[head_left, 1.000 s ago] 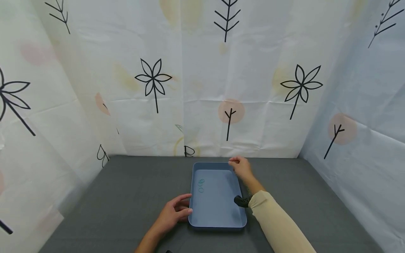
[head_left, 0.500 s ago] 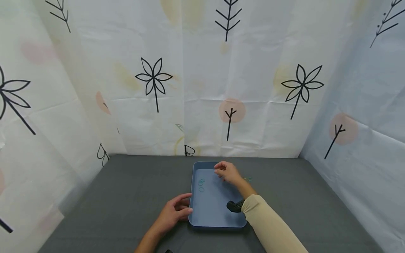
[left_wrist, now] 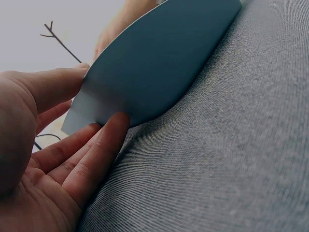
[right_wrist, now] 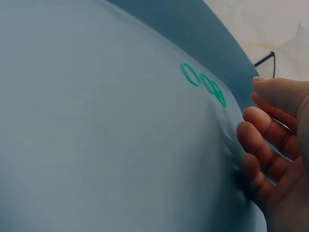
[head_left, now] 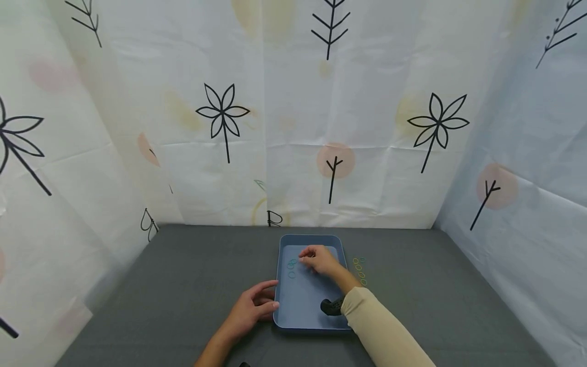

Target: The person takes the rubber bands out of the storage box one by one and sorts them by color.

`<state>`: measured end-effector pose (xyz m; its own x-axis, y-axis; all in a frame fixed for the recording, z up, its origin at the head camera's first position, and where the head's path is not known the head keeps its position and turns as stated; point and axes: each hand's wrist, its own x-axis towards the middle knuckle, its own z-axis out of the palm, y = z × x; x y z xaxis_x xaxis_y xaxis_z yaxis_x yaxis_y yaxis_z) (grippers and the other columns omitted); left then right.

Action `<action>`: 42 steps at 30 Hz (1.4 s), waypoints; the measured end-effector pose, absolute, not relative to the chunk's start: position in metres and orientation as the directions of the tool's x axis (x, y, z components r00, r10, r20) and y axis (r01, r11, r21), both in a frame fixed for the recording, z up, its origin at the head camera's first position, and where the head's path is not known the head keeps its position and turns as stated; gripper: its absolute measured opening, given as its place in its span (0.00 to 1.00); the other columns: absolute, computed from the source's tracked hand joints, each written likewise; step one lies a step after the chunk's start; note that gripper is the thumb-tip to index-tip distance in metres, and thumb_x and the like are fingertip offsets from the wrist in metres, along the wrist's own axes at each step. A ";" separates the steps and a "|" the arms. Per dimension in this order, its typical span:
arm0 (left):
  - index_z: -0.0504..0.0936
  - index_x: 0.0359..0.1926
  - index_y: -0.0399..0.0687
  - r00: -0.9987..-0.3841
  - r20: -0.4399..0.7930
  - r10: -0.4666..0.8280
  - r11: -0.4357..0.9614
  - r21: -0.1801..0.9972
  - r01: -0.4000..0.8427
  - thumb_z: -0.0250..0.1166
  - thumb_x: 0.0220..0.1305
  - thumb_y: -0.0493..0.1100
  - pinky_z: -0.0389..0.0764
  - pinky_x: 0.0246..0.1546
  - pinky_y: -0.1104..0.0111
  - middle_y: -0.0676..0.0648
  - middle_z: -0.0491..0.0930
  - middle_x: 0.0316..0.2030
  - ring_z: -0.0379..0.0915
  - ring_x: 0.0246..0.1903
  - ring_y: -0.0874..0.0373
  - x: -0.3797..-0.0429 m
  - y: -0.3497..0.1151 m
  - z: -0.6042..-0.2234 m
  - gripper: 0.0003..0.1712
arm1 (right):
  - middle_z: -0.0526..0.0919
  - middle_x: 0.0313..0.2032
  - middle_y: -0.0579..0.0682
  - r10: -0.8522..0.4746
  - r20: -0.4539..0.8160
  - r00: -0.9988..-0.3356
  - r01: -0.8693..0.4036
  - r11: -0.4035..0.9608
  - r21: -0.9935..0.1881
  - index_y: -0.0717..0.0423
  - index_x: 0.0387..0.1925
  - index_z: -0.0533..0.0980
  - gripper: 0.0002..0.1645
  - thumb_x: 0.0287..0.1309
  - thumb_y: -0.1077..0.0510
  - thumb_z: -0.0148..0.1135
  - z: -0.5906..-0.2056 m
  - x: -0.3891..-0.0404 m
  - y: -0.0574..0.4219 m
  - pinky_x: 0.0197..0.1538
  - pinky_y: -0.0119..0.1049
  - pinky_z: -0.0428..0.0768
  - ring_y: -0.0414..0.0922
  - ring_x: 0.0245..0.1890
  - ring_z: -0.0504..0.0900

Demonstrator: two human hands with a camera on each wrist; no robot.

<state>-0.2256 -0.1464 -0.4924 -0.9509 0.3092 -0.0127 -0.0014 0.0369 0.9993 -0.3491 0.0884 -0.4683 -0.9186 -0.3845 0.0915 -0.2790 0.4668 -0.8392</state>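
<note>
Moved since the earlier frames: right hand [head_left: 319, 260], from the tray's far right corner to over its floor, farther left and somewhat nearer the wearer. Left hand [head_left: 249, 310] and tray contents: unchanged.

Item: blue rectangular tray [head_left: 302, 308], long axis running away from the wearer, on grey cloth [head_left: 206, 270].

Item: thin green rings [head_left: 291, 263], at least three, inside the tray along its left wall, strung roughly parallel to the long axis.

Item: thin yellow rings [head_left: 359, 271], in a row on the cloth just outside the right wall, one green ring [head_left: 362, 260] beside the far end.

Key relation, as judged: the green rings in the tray lie just left of the right fingertips; that hand is the nearer one.

Right hand: fingers bent, thumb close to forefinger; whether anything is pinched cannot be told.

Left hand: fingers extended, tips resting against the outer left wall.

By view: right wrist alone separates the green rings clearly, one apart, the rest overlapping. Left wrist alone shows finger contact along the outer wall, but no rings. Head alone records the yellow row.
</note>
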 end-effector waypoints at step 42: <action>0.67 0.68 0.38 -0.947 0.004 0.323 0.019 1.000 0.011 0.67 0.64 0.39 0.83 0.39 0.56 0.34 0.75 0.52 0.78 0.47 0.47 -0.226 -0.148 -0.494 0.34 | 0.78 0.23 0.40 -0.335 0.061 -0.940 -0.301 0.733 -0.611 0.52 0.25 0.82 0.05 0.54 0.58 0.71 -0.473 -0.330 0.057 0.27 0.33 0.70 0.37 0.21 0.71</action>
